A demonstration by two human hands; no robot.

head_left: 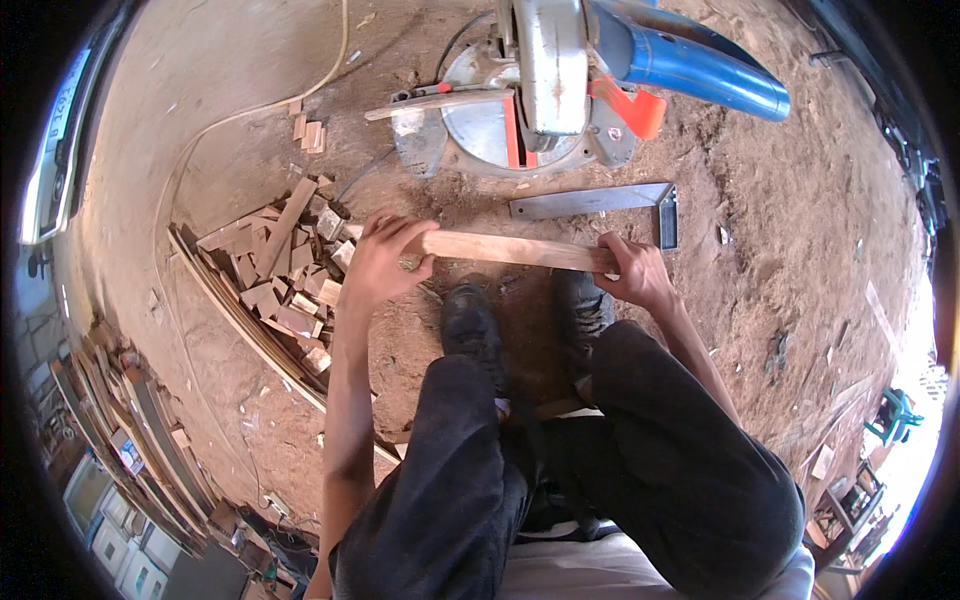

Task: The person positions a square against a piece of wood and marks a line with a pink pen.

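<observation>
A narrow wooden strip (pixel 505 249) is held crosswise above my shoes, between my two hands. My left hand (pixel 385 262) wraps around its left part, with the thumb below and the fingers over the top. At the other end, my right hand (pixel 636 270) grips the strip between thumb and fingers. Just beyond it lies a try square (pixel 590 201) with a metal blade and dark stock. Farther off stands a miter saw (pixel 555 90) with a blue handle or housing and an orange lever. Another thin wood strip (pixel 440 104) rests across the saw's table.
Offcuts (pixel 290 260) are heaped left of my left hand, beside long thin strips (pixel 250 325). A pale hose or cable (pixel 235 117) curves over the dusty floor at the left. Several boards (pixel 140 440) lie at the lower left. Small wood blocks (pixel 311 135) sit near the saw.
</observation>
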